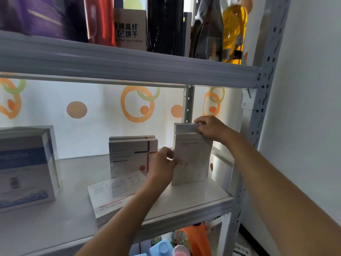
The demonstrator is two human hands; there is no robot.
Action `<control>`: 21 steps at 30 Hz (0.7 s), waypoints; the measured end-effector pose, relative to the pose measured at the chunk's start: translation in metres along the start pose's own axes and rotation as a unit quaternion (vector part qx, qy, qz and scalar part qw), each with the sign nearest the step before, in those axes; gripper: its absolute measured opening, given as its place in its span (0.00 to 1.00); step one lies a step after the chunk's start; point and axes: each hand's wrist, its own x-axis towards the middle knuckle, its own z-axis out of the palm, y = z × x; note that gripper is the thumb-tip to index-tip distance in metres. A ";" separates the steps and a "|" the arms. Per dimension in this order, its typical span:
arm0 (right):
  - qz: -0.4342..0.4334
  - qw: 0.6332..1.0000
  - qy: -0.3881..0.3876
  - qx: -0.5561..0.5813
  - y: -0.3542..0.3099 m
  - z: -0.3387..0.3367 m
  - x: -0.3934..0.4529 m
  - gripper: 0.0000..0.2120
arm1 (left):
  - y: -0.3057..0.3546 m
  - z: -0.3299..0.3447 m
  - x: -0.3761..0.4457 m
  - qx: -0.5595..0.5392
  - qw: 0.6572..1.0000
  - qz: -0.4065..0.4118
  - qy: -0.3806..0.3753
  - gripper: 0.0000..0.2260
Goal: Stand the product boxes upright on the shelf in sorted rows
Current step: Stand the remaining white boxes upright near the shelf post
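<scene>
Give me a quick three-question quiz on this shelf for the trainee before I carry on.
1. True or false: the flat box near the shelf's front edge is already standing upright.
2. Which hand grips the top edge of the white box at the right end?
A. left hand
B. right hand
C. neither
3. Fill in: the two red-lined boxes stand ___ the flat box, nearer the back wall.

Key: 1 false, it lies flat. 2 B; the left hand holds the white box's left edge. 3 behind.
</scene>
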 end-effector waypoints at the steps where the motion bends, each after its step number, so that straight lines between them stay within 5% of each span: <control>1: -0.003 1.000 -0.007 -0.003 0.000 -0.001 0.000 0.15 | 0.000 -0.005 -0.001 0.003 1.000 -0.002 0.000 0.06; 21: -0.046 0.998 -0.023 -0.023 0.010 -0.015 -0.012 0.13 | -0.020 -0.092 -0.016 -0.079 0.987 -0.055 0.129 0.05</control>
